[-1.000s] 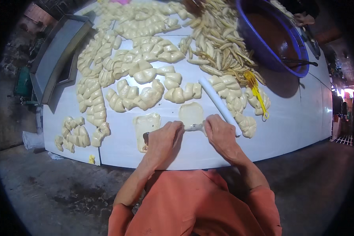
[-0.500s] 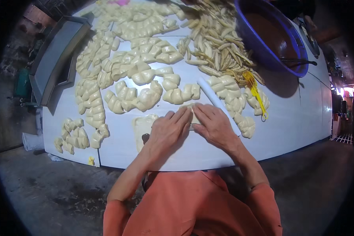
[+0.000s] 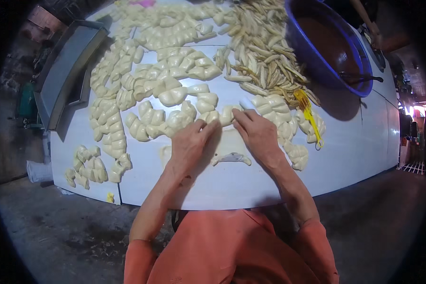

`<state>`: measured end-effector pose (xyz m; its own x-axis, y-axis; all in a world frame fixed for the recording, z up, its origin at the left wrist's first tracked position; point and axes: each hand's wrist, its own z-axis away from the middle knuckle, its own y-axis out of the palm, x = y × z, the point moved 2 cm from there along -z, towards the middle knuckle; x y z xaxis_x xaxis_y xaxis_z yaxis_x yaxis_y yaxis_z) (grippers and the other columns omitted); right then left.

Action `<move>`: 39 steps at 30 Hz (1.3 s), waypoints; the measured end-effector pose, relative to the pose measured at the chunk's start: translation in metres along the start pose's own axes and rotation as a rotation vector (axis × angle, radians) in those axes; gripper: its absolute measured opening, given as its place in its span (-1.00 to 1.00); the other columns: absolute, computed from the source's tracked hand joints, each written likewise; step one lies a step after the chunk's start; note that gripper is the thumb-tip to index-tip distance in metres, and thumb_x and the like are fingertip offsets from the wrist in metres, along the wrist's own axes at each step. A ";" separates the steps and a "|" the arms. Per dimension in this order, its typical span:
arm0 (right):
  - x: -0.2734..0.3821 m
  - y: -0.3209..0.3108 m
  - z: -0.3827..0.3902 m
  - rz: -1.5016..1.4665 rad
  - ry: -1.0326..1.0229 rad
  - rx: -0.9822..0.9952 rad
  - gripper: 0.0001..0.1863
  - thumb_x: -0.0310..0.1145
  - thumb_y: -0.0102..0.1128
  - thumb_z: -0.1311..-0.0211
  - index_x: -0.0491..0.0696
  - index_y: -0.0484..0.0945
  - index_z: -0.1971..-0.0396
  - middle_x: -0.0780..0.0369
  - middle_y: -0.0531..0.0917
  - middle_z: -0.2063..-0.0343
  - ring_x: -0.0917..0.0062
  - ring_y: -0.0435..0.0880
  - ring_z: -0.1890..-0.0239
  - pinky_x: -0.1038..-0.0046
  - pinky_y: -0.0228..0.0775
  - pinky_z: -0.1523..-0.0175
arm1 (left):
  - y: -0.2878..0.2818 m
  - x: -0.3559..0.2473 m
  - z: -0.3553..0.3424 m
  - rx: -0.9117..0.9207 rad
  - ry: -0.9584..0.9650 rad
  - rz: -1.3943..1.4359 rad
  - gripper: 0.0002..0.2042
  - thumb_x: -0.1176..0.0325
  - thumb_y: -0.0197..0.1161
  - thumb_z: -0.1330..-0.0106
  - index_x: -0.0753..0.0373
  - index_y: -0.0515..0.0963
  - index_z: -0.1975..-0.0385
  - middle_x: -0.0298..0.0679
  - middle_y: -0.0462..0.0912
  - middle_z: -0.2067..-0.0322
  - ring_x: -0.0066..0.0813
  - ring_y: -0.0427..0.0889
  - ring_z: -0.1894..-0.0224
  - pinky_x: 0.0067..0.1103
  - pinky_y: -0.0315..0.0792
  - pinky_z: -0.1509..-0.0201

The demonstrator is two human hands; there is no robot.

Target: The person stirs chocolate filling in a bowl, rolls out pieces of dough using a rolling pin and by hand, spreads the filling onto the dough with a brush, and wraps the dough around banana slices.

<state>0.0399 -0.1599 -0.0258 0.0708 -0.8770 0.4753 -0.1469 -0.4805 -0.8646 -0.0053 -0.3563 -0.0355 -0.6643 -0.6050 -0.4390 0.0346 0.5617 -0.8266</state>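
Note:
A thin sheet of pale dough (image 3: 229, 138) lies flat between my hands. My left hand (image 3: 190, 143) is at its far left part, fingers curled and closed on the dough. My right hand (image 3: 258, 135) is bent over the far right part, its fingertips pressed to the dough. A low strip with a greyish middle and pale ends (image 3: 232, 157) lies at the sheet's near side; its kind is unclear. A white rolling pin (image 3: 246, 103) shows only its far end behind my right hand. Plump dough pieces (image 3: 175, 96) sit just beyond my hands.
Peeled bananas (image 3: 260, 61) are heaped at the far right, beside a purple tub (image 3: 364, 87) of brown liquid with a dark handle in it. A yellow slotted utensil (image 3: 309, 118) lies near them. A metal tray (image 3: 71, 71) stands left. Another person's hand (image 3: 375, 35) shows far right.
My hands have moved apart and slightly away from me, baring the dough sheet and the greyish strip between them. Another person's arm has come into sight at the far right.

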 end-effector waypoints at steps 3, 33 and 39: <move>-0.005 0.015 -0.016 0.034 0.031 0.028 -0.72 -0.41 0.24 -0.26 -0.01 0.61 0.02 0.13 0.64 0.21 0.19 0.70 0.25 0.22 0.59 0.16 | -0.001 -0.012 -0.016 0.033 -0.100 0.001 -0.88 0.35 0.30 -0.30 0.07 0.59 0.19 -0.28 0.56 0.49 -0.26 0.66 0.44 -0.37 0.48 0.44; -0.008 -0.005 0.072 0.017 -0.324 0.057 -0.73 -0.31 0.41 -0.15 0.02 0.63 0.15 0.26 0.61 0.34 0.35 0.62 0.33 0.29 0.49 0.22 | -0.023 -0.025 0.027 0.286 0.098 0.267 -0.85 0.35 0.35 -0.29 0.15 0.65 0.18 -0.24 0.64 0.30 -0.22 0.70 0.29 -0.35 0.56 0.28; 0.004 -0.010 0.060 -0.104 -0.198 -0.101 -0.74 -0.31 0.39 -0.21 -0.02 0.68 0.12 0.24 0.63 0.35 0.32 0.66 0.34 0.29 0.50 0.27 | -0.023 -0.015 0.031 0.093 -0.100 0.231 -0.82 0.32 0.38 -0.27 0.10 0.67 0.16 -0.29 0.65 0.27 -0.27 0.71 0.32 -0.39 0.58 0.30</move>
<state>0.1004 -0.1592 -0.0253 0.2812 -0.8121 0.5113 -0.2263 -0.5738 -0.7871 0.0273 -0.3777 -0.0213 -0.5539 -0.5222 -0.6485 0.2485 0.6397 -0.7274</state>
